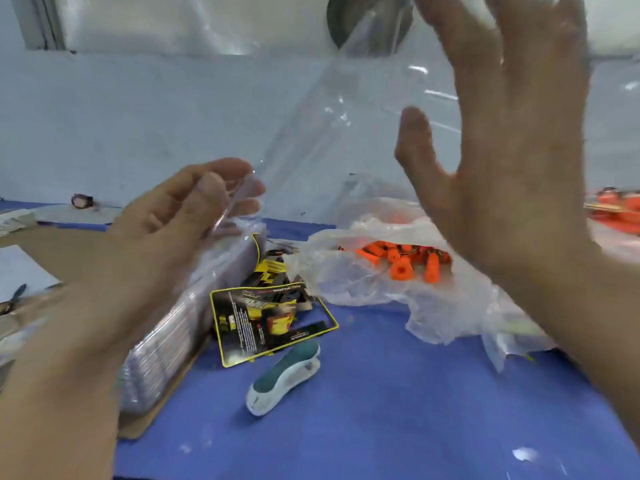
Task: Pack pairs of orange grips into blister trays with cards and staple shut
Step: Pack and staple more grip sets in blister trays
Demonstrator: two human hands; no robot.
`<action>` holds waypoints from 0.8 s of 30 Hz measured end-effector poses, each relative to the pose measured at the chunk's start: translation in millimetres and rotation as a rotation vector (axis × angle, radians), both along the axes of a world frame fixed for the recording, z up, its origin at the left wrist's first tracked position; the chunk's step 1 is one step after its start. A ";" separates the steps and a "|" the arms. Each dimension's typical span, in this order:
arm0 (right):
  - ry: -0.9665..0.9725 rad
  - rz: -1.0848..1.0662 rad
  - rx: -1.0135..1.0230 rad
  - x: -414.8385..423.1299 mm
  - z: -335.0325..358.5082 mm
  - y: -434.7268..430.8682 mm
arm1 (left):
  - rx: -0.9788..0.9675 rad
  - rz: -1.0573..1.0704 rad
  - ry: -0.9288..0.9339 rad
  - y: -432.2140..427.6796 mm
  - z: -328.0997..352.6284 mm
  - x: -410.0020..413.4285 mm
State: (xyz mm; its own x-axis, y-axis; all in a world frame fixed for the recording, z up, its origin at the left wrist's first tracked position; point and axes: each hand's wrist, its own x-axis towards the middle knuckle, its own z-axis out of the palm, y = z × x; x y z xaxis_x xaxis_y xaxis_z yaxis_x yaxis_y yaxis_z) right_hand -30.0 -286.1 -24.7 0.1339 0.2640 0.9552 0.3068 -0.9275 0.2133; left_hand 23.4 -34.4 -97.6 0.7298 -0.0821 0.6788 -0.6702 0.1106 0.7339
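Pinches the clear blister tray (329,133) at its lower corner with left grip (166,220); spreads right grip (519,174) flat against it, fingers straight, clasping nothing. Probably thin, light, springy and slick, so best taken by the rim. Finds orange grips (401,261) bagged below right grip.

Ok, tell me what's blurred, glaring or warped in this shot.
Head view: both hands are motion-blurred, the right hand more than the left hand. Head view: the clear blister tray raised between them carries white glare streaks, so its outline is hard to trace. Head view: the stapler, printed cards and orange grips are fairly sharp. The frame's edges look stretched by the wide lens.
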 end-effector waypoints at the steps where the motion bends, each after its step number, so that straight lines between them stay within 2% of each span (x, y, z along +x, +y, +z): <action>1: 0.005 -0.108 -0.115 -6.6 12.8 -19.0 | 0.011 -0.109 0.046 -7.1 -2.9 1.7; 4: 0.042 -0.288 -0.388 -23.5 35.8 -67.1 | 0.061 -0.444 0.230 -30.6 -14.8 7.7; 8: 0.053 -0.312 -0.613 -30.0 39.4 -114.6 | 0.158 -0.780 0.410 -68.2 -34.4 17.7; 11: 0.208 -0.289 -0.595 -39.1 26.6 -141.1 | 0.184 -0.945 0.518 -93.1 -48.2 25.0; 15: 0.554 -0.347 -0.393 -45.3 7.6 -174.3 | -0.006 -1.085 0.634 -98.4 -55.6 35.6; 18: 0.879 -0.462 -0.189 -36.6 -10.7 -196.5 | 0.070 -0.957 0.635 -104.4 -60.4 36.4; 20: 1.041 -0.441 -0.092 -28.0 -32.0 -205.8 | 0.118 -0.725 0.667 -115.6 -67.7 32.7; 22: 1.104 -0.344 -0.047 -17.7 -59.7 -211.8 | 0.140 -0.462 0.683 -126.5 -78.9 31.9; 24: 1.185 -0.291 -0.003 -6.4 -90.8 -215.1 | 0.248 -0.289 0.719 -132.2 -90.5 32.1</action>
